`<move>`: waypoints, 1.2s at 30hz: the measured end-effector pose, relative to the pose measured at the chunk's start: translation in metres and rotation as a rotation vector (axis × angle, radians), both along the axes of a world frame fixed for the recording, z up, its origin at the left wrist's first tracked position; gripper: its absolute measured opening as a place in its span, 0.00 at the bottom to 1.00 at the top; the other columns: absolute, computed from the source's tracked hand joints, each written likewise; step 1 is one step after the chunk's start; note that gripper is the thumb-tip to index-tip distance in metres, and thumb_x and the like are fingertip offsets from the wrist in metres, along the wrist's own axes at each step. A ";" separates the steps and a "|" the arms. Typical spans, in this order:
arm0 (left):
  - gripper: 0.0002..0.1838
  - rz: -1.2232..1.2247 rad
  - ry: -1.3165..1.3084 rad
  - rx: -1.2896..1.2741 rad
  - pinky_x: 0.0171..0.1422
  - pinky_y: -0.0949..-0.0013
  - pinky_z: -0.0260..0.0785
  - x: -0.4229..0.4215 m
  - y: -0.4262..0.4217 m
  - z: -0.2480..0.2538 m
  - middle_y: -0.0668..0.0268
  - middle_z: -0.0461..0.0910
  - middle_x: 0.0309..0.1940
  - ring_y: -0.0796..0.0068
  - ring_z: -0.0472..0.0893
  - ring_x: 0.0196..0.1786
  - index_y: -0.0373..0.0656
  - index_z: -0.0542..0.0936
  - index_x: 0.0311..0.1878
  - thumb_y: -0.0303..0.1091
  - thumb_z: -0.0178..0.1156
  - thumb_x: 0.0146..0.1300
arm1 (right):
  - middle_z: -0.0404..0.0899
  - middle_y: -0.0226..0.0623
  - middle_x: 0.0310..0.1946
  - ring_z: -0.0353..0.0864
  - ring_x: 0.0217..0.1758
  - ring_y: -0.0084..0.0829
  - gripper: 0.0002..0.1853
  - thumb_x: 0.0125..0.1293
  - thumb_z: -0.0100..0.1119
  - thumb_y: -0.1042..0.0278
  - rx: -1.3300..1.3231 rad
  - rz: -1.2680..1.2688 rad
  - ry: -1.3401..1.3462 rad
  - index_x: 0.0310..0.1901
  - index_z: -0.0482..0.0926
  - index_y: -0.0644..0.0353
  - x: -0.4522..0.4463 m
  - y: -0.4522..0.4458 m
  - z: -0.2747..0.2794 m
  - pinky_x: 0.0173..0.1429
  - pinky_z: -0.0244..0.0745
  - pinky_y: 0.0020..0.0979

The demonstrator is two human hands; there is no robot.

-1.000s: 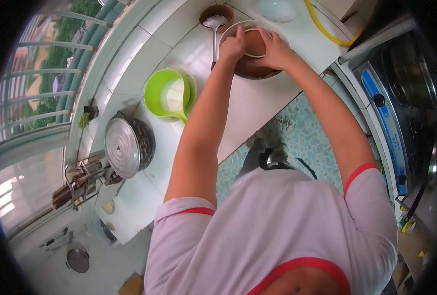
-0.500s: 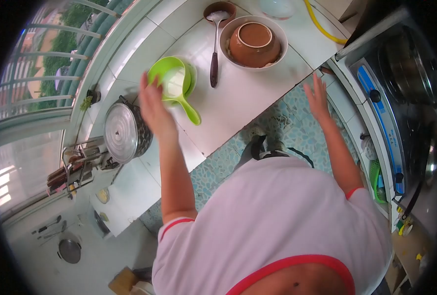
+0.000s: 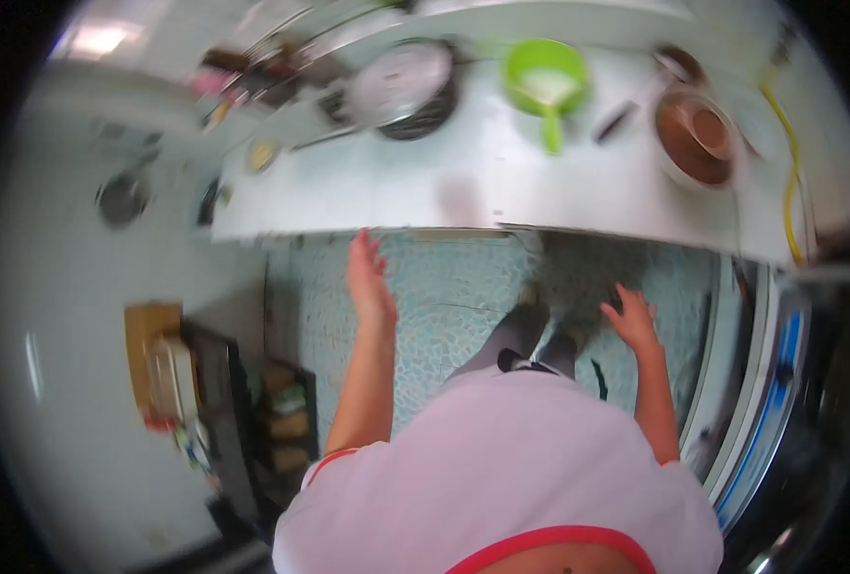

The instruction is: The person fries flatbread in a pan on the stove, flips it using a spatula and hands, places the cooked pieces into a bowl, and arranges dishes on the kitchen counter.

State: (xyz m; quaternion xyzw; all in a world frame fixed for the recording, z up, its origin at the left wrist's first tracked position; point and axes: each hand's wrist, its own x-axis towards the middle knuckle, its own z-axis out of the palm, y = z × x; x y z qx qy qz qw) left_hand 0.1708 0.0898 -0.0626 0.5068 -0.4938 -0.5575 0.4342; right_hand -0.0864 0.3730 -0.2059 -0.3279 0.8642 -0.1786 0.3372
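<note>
My left hand (image 3: 369, 277) hangs over the tiled floor just off the front edge of the white counter (image 3: 329, 196), fingers apart and holding nothing. My right hand (image 3: 632, 318) is also in the air, farther right and lower, spread and touching nothing. On the counter beyond them sits a bright green handled scoop (image 3: 551, 129) with something whitish inside. To its right lie a dark-handled ladle (image 3: 616, 122) and a pale bowl (image 3: 678, 172) holding an upturned brown bowl (image 3: 707, 132). A lidded metal pot (image 3: 401, 81) stands left of the scoop. Motion blurs the counter items.
A yellow hose (image 3: 790, 191) runs down the right end of the counter. The stove (image 3: 779, 383) borders the right side. At left, a dark shelf unit (image 3: 238, 411) stands by the wall, where a pan (image 3: 123, 198) hangs. Utensils fill a rack (image 3: 262, 72).
My view has swung left, so the counter now runs across the top. My left hand has left the green scoop and now hangs over the floor. The right hand remains empty.
</note>
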 end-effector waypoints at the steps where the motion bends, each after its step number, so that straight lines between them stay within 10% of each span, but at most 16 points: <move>1: 0.28 0.028 -0.030 0.005 0.60 0.65 0.50 0.013 0.006 0.001 0.66 0.61 0.58 0.70 0.59 0.60 0.41 0.63 0.58 0.51 0.43 0.60 | 0.62 0.39 0.57 0.49 0.65 0.47 0.33 0.53 0.52 0.47 -0.024 0.012 -0.041 0.58 0.60 0.56 0.003 -0.006 -0.004 0.62 0.28 0.58; 16: 0.42 0.062 1.452 0.060 0.68 0.54 0.37 0.324 -0.034 0.023 0.55 0.45 0.64 0.58 0.45 0.67 0.36 0.47 0.63 0.64 0.29 0.57 | 0.64 0.44 0.55 0.53 0.63 0.46 0.32 0.54 0.50 0.43 0.121 0.418 0.168 0.58 0.62 0.51 0.184 -0.155 0.030 0.62 0.32 0.58; 36: 0.42 0.579 1.564 -0.120 0.67 0.51 0.36 0.620 -0.135 -0.065 0.54 0.46 0.64 0.58 0.45 0.67 0.38 0.50 0.63 0.62 0.41 0.55 | 0.65 0.41 0.54 0.51 0.64 0.46 0.30 0.55 0.52 0.49 -0.074 0.755 0.264 0.57 0.62 0.56 0.461 -0.477 0.063 0.64 0.31 0.53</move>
